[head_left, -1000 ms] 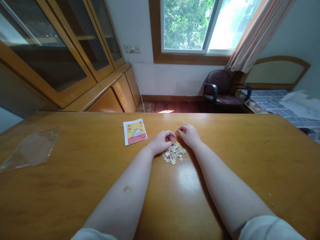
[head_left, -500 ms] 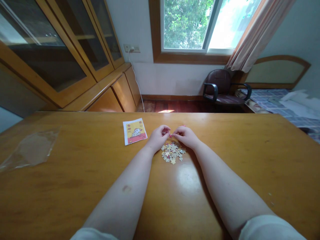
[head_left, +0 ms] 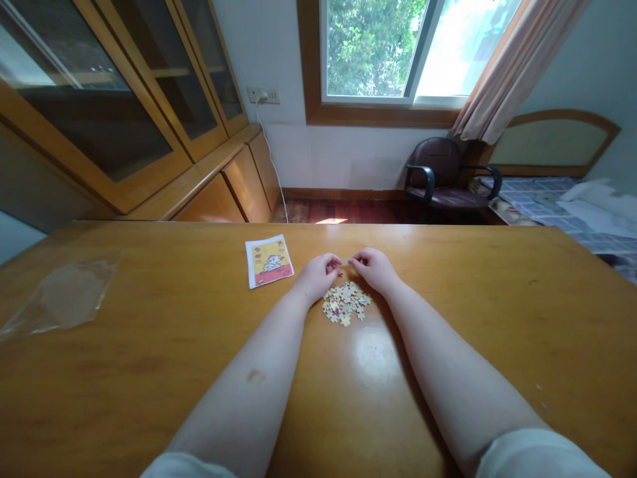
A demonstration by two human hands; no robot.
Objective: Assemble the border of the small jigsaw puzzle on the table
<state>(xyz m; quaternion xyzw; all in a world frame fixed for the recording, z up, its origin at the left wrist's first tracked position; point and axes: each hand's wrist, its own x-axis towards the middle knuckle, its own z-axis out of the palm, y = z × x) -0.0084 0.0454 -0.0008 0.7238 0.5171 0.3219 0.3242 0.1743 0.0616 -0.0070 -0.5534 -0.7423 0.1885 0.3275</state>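
A loose heap of jigsaw puzzle pieces (head_left: pixel 345 304), mostly pale side up, lies on the table just nearer than my hands. My left hand (head_left: pixel 318 276) is curled at the heap's upper left, with a bit of red showing between its closed fingers. Between my two hands, a pale puzzle piece (head_left: pixel 346 261) is pinched in the fingertips of my right hand (head_left: pixel 377 269). Below the left fingertips is a small red puzzle piece (head_left: pixel 340 273). Left of my hands lies a picture card (head_left: pixel 269 261) with a white cartoon animal on yellow and red.
The wooden table (head_left: pixel 199 372) spans the whole foreground. A clear plastic bag (head_left: pixel 64 292) lies flat at its left. Beyond the far edge are a glass-door cabinet (head_left: pixel 174 153), an office chair (head_left: pixel 442 172) and a bed (head_left: pixel 557 206).
My hands have moved slightly apart. A pale piece now shows at the right fingertips, and the small red piece below the left fingertips is more exposed. The heap and card stay put.
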